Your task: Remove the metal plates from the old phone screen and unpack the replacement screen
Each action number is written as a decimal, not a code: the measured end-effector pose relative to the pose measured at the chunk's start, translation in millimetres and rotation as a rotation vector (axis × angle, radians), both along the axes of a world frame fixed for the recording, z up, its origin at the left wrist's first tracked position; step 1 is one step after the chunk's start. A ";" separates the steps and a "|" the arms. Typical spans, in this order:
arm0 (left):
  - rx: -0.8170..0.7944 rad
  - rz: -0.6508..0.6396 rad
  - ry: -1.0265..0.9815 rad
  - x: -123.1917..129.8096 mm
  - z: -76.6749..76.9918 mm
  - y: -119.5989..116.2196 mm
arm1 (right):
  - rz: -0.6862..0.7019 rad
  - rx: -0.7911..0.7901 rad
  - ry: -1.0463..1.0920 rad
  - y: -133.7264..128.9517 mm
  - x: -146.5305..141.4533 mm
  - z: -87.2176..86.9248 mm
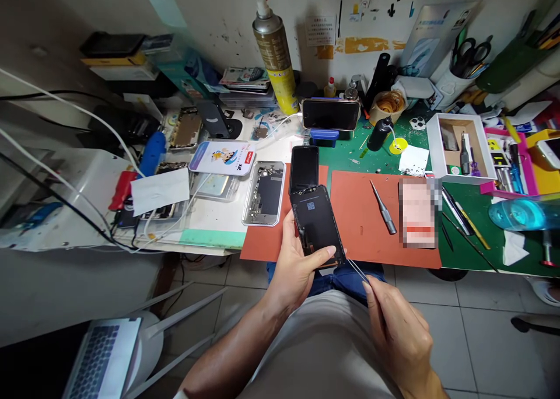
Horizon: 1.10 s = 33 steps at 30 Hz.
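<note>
A dark phone screen assembly (315,218), its back side up, is held in my left hand (294,265), the thumb lying across its lower part. My right hand (396,317) pinches thin metal tweezers (357,270), whose tips are at the assembly's lower right corner. Behind the assembly, a second black screen (304,167) lies on the orange mat (359,218). To the left sits an opened phone housing (264,193) with its inner parts showing. A grey screwdriver (383,207) rests on the mat at the right, beside a blurred pink rectangular item (417,213).
A phone (330,115) stands on a blue holder at the back, near a yellow spray can (276,58). A white box (461,145) of tools and a blue bottle (525,213) are at the right. Cables and a paper slip (160,192) are at the left.
</note>
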<state>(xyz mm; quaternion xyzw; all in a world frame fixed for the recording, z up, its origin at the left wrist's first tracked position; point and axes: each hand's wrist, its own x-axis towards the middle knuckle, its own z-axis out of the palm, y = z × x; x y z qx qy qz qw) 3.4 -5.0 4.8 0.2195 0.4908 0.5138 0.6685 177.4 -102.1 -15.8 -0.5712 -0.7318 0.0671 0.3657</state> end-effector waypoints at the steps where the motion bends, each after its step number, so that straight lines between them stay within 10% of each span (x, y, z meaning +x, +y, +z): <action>1: -0.001 0.001 0.004 0.4 0.0 0.2 | -0.005 -0.002 -0.002 -0.6 0.0 -0.2; 14: 0.012 0.024 0.080 -9.2 -12.7 8.1 | -0.318 0.096 -0.188 53.4 55.1 9.8; 21: -0.023 -0.015 0.097 -7.2 -12.1 13.0 | -0.570 -0.224 -0.384 135.2 123.6 3.0; 33: -0.071 -0.029 0.126 -2.6 -12.6 17.9 | -0.537 -0.525 -0.451 202.9 117.1 2.8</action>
